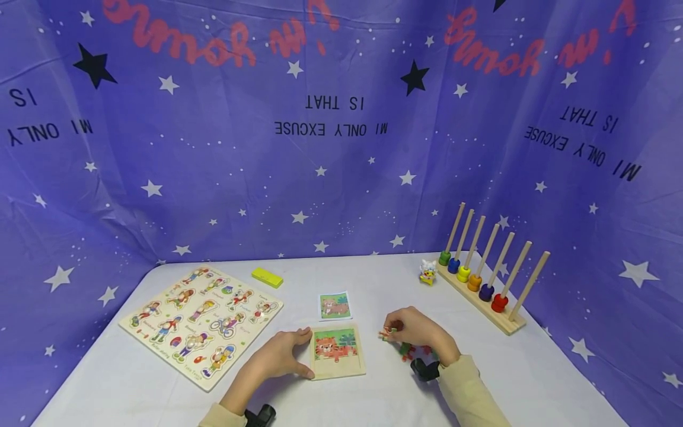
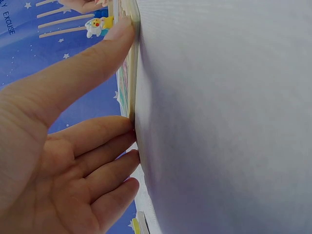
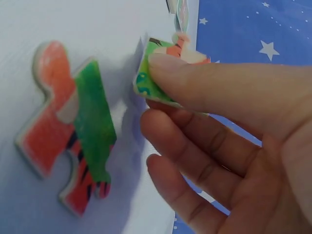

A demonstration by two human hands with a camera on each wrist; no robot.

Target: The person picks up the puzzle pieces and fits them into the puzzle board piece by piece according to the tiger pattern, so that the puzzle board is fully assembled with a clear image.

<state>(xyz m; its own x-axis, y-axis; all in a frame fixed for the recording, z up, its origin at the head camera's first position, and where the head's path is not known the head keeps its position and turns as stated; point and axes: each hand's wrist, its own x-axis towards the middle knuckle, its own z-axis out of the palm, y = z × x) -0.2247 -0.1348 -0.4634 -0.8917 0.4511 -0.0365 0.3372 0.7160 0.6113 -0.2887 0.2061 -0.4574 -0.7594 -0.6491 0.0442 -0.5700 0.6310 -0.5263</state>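
A small wooden puzzle board [image 1: 336,370] lies flat on the table, its upper part filled with pieces showing an orange tiger, its lower part bare wood. My left hand [image 1: 278,354] rests at its left edge, with thumb and index finger touching the rim near two corners and the other fingers extended in the left wrist view. My right hand [image 1: 420,328] pinches a green and orange puzzle piece [image 3: 149,84] between thumb and fingers, to the right of the board. Below that hand lie loose puzzle pieces [image 1: 408,352]; one orange and green piece [image 3: 92,122] shows large in the right wrist view.
Behind the board lies a tiger picture card [image 1: 335,306]. A large peg puzzle [image 1: 242,341] with figures is at left, a yellow block [image 1: 267,277] beyond it. At back right stand a small figurine [image 1: 427,272] and a wooden peg rack [image 1: 507,325] with coloured beads.
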